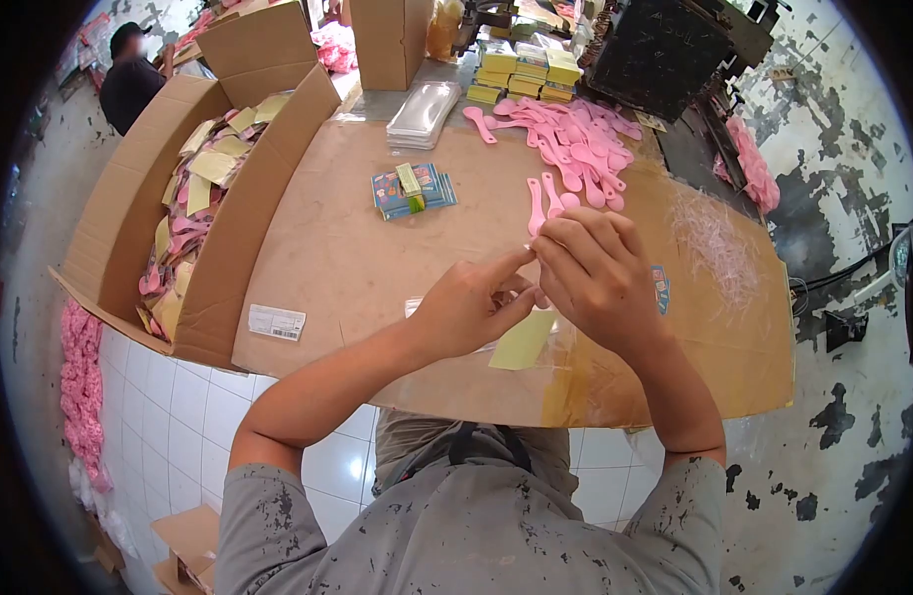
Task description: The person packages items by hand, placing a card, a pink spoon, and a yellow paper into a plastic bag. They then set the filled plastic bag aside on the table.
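My left hand [476,305] and my right hand [595,278] meet above the front middle of the cardboard-covered table, fingers bent in a pinch. What lies between their fingertips is too small and hidden to make out. Directly beneath them is a pale yellow card [522,343], its upper end covered by my fingers. Some clear plastic [413,306] shows beside my left hand. Just beyond my right hand lie loose pink spoons [537,206], in front of a larger pile of pink spoons [575,139]. A blue printed card [660,289] is partly hidden behind my right wrist.
An open cardboard box [248,233] of packed spoons and cards stands left. On the table [327,238] are banded blue cards [413,191], clear sleeves [423,115], yellow card stacks [526,67], a label [276,322] and plastic strands [714,248]. A person [131,79] sits far left.
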Available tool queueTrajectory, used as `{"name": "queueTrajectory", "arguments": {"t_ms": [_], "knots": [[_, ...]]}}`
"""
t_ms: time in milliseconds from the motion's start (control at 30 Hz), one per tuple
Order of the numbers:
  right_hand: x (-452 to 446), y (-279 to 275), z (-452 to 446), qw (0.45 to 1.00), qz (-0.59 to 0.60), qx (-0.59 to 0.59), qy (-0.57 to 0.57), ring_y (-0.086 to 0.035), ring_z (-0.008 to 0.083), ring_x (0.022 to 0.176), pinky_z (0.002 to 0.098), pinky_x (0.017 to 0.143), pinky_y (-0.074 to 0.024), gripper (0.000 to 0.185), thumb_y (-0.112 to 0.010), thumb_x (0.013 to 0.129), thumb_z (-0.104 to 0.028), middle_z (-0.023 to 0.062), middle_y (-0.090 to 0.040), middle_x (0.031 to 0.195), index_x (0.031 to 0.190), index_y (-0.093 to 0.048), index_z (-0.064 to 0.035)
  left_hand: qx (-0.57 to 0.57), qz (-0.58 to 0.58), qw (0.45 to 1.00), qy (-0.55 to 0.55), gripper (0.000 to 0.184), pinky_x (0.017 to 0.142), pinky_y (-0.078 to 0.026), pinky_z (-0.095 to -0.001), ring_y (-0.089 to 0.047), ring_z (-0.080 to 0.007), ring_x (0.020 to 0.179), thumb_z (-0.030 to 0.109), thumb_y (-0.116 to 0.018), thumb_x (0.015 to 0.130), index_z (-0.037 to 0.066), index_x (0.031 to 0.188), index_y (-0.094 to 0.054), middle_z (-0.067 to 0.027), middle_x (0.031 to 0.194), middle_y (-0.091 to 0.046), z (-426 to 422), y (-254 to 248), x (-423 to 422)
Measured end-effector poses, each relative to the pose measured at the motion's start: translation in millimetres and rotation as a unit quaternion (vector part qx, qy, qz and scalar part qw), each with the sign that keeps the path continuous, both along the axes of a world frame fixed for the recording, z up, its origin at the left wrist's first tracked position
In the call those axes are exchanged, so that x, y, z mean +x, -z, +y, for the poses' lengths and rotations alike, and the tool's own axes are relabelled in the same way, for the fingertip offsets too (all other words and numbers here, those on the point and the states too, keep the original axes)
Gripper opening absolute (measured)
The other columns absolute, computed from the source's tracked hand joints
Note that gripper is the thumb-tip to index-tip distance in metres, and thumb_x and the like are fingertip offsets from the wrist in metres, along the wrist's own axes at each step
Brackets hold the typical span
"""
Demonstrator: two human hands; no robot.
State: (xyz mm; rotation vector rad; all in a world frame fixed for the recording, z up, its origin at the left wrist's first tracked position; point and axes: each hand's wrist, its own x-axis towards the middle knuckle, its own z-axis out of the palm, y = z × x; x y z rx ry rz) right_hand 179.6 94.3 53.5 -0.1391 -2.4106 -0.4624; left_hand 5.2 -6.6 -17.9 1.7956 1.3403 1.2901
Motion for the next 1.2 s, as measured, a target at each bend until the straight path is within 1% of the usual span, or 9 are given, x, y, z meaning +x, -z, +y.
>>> {"name": "queueTrajectory", "arguments": {"t_ms": [300, 367, 433, 533, 700, 767, 800, 967, 1200], "knots": [[19, -8, 35, 0.973, 0.028, -0.227, 0.025, -0.060, 0.0203, 0.095, 0.0369, 0.087, -0.0485, 0.010, -0.065, 0.088, -0.010, 0.0079, -0.058, 0.096, 0.095, -0.058, -0.0065, -0.028, -0.015, 0.998, 0.057, 0.052, 0.077, -0.058, -0.0282, -0.075, -0.0130, 0.085, 0.006, -0.064, 0.100, 0.000, 0.150, -0.050, -0.0095, 0.096, -0.081, 2, -6, -3], [41, -16, 40, 0.882, 0.061, -0.468, -0.002, -0.060, 0.0171, 0.090, 0.0380, 0.082, -0.0507, 0.008, -0.064, 0.093, -0.009, 0.0074, -0.059, 0.094, 0.095, -0.057, -0.0059, -0.064, -0.090, 0.991, 0.076, 0.051, 0.082, -0.057, -0.0267, -0.073, -0.0105, 0.090, 0.004, -0.062, 0.102, 0.002, 0.151, -0.049, -0.0107, 0.097, -0.080, 1, -10, -2], [78, -15, 57, 0.677, 0.122, -0.711, -0.148, -0.055, 0.0118, 0.075, 0.0303, 0.069, -0.0495, 0.010, -0.062, 0.098, -0.010, 0.0046, -0.057, 0.088, 0.093, -0.056, -0.0059, -0.081, -0.127, 0.984, 0.091, 0.049, 0.085, -0.055, -0.0262, -0.072, -0.0095, 0.092, 0.005, -0.061, 0.104, 0.002, 0.151, -0.049, -0.0115, 0.100, -0.080, 2, -7, -2], [173, -20, 108, 0.467, 0.080, -0.810, -0.344, -0.054, 0.0101, 0.065, 0.0159, 0.063, -0.0440, 0.010, -0.060, 0.102, -0.010, 0.0025, -0.055, 0.084, 0.095, -0.054, -0.0068, -0.116, -0.174, 0.973, 0.095, 0.049, 0.088, -0.054, -0.0267, -0.071, -0.0098, 0.095, 0.007, -0.062, 0.105, 0.001, 0.152, -0.048, -0.0121, 0.103, -0.079, 5, -6, -3], [289, 17, 193, 0.530, 0.325, -0.737, -0.264, -0.068, 0.0138, 0.078, 0.0184, 0.071, -0.0511, 0.016, -0.060, 0.098, -0.002, 0.0072, -0.064, 0.094, 0.114, -0.058, -0.0037, -0.123, -0.240, 0.958, 0.100, 0.049, 0.089, -0.054, -0.0272, -0.070, -0.0095, 0.098, 0.009, -0.063, 0.106, -0.002, 0.151, -0.047, -0.0119, 0.106, -0.079, 8, -3, -4], [339, 61, 229, 0.819, 0.235, -0.482, 0.205, -0.069, 0.0149, 0.085, 0.0249, 0.075, -0.0534, 0.028, -0.059, 0.097, 0.001, 0.0085, -0.067, 0.102, 0.124, -0.061, -0.0047, -0.121, -0.262, 0.952, 0.104, 0.050, 0.089, -0.054, -0.0271, -0.069, -0.0093, 0.099, 0.009, -0.063, 0.106, -0.003, 0.151, -0.046, -0.0124, 0.107, -0.079, 7, -6, -3], [360, 77, 237, 0.875, 0.106, -0.278, 0.383, -0.069, 0.0154, 0.088, 0.0281, 0.077, -0.0545, 0.034, -0.059, 0.097, 0.003, 0.0091, -0.068, 0.106, 0.129, -0.062, -0.0052, -0.118, -0.255, 0.954, 0.104, 0.049, 0.089, -0.054, -0.0271, -0.069, -0.0096, 0.100, 0.010, -0.062, 0.106, -0.003, 0.151, -0.046, -0.0127, 0.107, -0.079, 8, -6, -5], [325, 42, 196, 0.778, 0.172, -0.403, 0.450, -0.069, 0.0183, 0.092, 0.0359, 0.085, -0.0536, 0.029, -0.065, 0.094, 0.001, 0.0089, -0.071, 0.109, 0.122, -0.068, -0.0068, -0.135, -0.236, 0.960, 0.065, 0.045, 0.092, -0.055, -0.0274, -0.071, -0.0115, 0.103, 0.011, -0.063, 0.106, -0.005, 0.146, -0.051, -0.0141, 0.109, -0.079, 13, -4, -5], [134, 20, 78, 0.836, 0.060, -0.502, 0.212, -0.065, 0.0106, 0.088, 0.0288, 0.077, -0.0493, 0.021, -0.073, 0.097, -0.019, 0.0034, -0.073, 0.101, 0.113, -0.073, -0.0052, -0.128, -0.220, 0.967, 0.024, 0.034, 0.088, -0.058, -0.0273, -0.074, -0.0145, 0.100, 0.012, -0.065, 0.105, -0.006, 0.134, -0.062, -0.0158, 0.108, -0.079, 16, 3, -6]]}}
